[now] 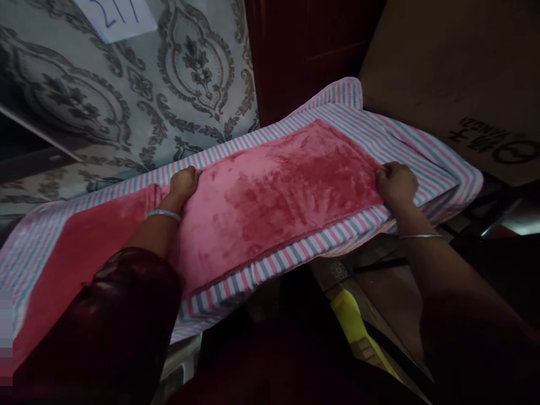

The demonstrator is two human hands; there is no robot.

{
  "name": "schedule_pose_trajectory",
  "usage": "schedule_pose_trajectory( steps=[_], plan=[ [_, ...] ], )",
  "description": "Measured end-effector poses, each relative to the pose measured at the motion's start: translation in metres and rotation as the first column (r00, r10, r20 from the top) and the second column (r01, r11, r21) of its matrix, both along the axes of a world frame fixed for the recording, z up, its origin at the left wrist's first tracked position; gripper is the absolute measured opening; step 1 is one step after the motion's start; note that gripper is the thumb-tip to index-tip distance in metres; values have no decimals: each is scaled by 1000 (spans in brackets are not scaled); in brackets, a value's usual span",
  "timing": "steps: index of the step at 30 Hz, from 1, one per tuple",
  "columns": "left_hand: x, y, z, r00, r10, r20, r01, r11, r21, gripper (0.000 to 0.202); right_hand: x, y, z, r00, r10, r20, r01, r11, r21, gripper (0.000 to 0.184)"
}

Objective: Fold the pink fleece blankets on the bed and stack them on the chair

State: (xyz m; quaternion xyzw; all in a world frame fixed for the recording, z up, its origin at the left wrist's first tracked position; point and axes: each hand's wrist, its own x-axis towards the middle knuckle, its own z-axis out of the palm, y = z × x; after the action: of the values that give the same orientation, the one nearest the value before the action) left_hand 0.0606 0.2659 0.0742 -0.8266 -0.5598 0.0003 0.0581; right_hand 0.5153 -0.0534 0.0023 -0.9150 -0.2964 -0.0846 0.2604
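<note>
A red plush cloth [274, 197] lies spread over a long, narrow surface with a pink, grey and white striped cover [291, 256]. Its pile shows lighter and darker patches. My left hand [184, 183] is closed on the cloth's far left part, beside a bunched fold. At the right end, my right hand [399, 183] pinches the cloth's edge between thumb and fingers. More red plush fabric [88, 242] stretches left past my left forearm, which partly hides where the two stretches meet.
Behind the surface stands a wall with a grey damask pattern [198, 67], bearing a paper [118, 19] with handwritten digits. A dark red panel [304, 56] and a large cardboard box [455, 73] are at the back right. Something yellow [350, 315] lies below the front edge.
</note>
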Motion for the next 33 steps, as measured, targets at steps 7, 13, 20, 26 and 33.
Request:
schedule_pose_trajectory(
  steps=[7, 13, 20, 26, 33],
  plan=[
    [1, 14, -6, 997, 74, 14, -75, 996, 39, 51, 3, -3, -2, 998, 51, -29, -50, 998, 43, 37],
    [-5, 16, -5, 999, 45, 29, -45, 999, -26, 50, 3, -1, -1, 999, 26, -43, -26, 1000, -7, 39],
    [11, -26, 10, 957, -284, 65, 279, 957, 80, 57, -1, 5, 0, 999, 11, 37, -11, 1000, -19, 40],
    [34, -97, -14, 836, -546, 56, 549, 833, -69, 64, 17, 9, 21, 988, 117, -105, -138, 965, -224, 47],
    [32, -116, -37, 813, -575, 90, 570, 818, 78, 60, 50, 2, 46, 958, 250, -142, -283, 913, -294, 31]
  ],
)
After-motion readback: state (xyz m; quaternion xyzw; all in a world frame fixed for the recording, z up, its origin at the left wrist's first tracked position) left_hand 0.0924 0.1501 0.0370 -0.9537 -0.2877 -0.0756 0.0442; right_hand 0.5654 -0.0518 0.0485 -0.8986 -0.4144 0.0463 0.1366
